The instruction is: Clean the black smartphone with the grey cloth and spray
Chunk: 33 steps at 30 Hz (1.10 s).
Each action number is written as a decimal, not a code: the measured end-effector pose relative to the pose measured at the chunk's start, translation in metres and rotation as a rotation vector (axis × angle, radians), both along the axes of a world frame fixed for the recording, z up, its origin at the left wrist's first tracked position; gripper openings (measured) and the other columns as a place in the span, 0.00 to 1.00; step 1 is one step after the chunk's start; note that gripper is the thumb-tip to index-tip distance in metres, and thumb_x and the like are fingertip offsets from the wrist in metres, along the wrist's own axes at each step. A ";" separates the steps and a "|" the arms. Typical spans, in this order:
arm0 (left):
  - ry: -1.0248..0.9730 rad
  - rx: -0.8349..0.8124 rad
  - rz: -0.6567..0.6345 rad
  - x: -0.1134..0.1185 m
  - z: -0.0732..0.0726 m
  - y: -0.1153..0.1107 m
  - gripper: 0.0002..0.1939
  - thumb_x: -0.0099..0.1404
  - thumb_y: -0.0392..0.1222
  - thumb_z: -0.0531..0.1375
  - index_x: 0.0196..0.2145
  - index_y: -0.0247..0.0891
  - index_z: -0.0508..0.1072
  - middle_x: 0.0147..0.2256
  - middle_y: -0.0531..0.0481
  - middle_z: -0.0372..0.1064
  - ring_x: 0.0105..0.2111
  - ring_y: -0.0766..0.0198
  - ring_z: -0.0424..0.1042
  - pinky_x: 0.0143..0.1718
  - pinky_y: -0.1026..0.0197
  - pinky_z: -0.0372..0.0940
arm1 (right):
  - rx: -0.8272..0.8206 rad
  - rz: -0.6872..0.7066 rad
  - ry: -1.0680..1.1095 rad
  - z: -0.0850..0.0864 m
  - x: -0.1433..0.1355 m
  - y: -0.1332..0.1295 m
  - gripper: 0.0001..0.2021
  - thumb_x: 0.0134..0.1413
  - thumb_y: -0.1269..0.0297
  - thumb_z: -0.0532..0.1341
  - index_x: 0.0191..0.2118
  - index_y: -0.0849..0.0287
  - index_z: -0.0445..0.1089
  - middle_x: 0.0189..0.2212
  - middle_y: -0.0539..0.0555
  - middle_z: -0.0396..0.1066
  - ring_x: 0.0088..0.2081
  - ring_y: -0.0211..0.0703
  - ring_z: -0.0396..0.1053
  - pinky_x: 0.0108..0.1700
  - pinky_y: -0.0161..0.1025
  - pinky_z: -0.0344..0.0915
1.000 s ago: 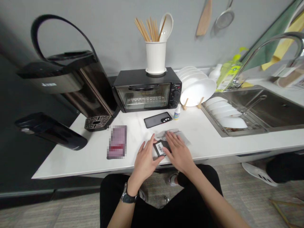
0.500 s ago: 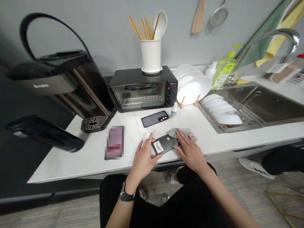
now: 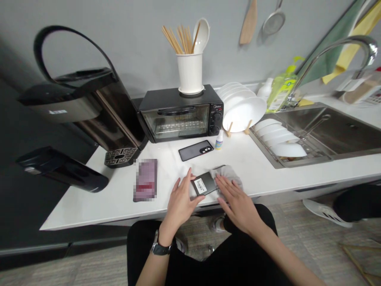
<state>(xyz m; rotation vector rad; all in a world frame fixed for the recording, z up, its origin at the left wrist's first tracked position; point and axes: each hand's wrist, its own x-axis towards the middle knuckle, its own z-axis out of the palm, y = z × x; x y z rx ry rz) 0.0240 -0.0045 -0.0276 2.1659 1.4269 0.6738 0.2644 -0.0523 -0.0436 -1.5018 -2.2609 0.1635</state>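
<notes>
A dark phone (image 3: 210, 182) with a white barcode label lies on the white counter. My left hand (image 3: 182, 200) grips its left end between thumb and fingers. Under the fingers of my right hand (image 3: 235, 198) a grey cloth (image 3: 228, 172) is pressed onto the phone's right part, hiding it. Behind the phone lie a black-rimmed phone case (image 3: 195, 151) and a small white spray bottle (image 3: 219, 141), which stands upright. Further left is a purple, pixelated flat object (image 3: 145, 180).
At the back stand a toaster oven (image 3: 178, 115), a utensil holder (image 3: 190, 73) and racked white plates (image 3: 244, 113). A dark dispenser (image 3: 110, 107) and black bottle (image 3: 65, 169) stand left. The sink (image 3: 333, 131) is right; a person's shoe (image 3: 326, 212) shows below.
My right hand and the cloth have shifted slightly left over the phone, and the cloth covers more of it. My left hand keeps its grip. The view has moved a little.
</notes>
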 end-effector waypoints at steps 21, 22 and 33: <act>-0.001 -0.024 -0.024 0.000 0.000 0.002 0.53 0.67 0.43 0.66 0.75 0.51 0.33 0.65 0.46 0.66 0.67 0.53 0.64 0.74 0.39 0.44 | 0.020 -0.130 -0.004 0.001 0.022 0.017 0.31 0.75 0.55 0.50 0.77 0.54 0.44 0.73 0.60 0.53 0.72 0.55 0.55 0.70 0.62 0.58; 0.000 -0.021 -0.028 0.000 0.000 0.002 0.53 0.68 0.43 0.66 0.75 0.51 0.34 0.65 0.45 0.66 0.67 0.53 0.64 0.74 0.38 0.44 | 0.032 -0.166 -0.006 0.001 0.023 0.026 0.32 0.75 0.53 0.51 0.76 0.56 0.45 0.73 0.61 0.53 0.72 0.57 0.55 0.70 0.63 0.58; 0.070 0.021 -0.040 -0.003 -0.003 -0.001 0.54 0.67 0.38 0.62 0.75 0.41 0.27 0.69 0.34 0.58 0.69 0.49 0.61 0.72 0.38 0.50 | -0.009 0.199 0.067 0.013 -0.059 0.006 0.29 0.74 0.57 0.51 0.74 0.62 0.53 0.73 0.61 0.52 0.73 0.51 0.53 0.72 0.57 0.56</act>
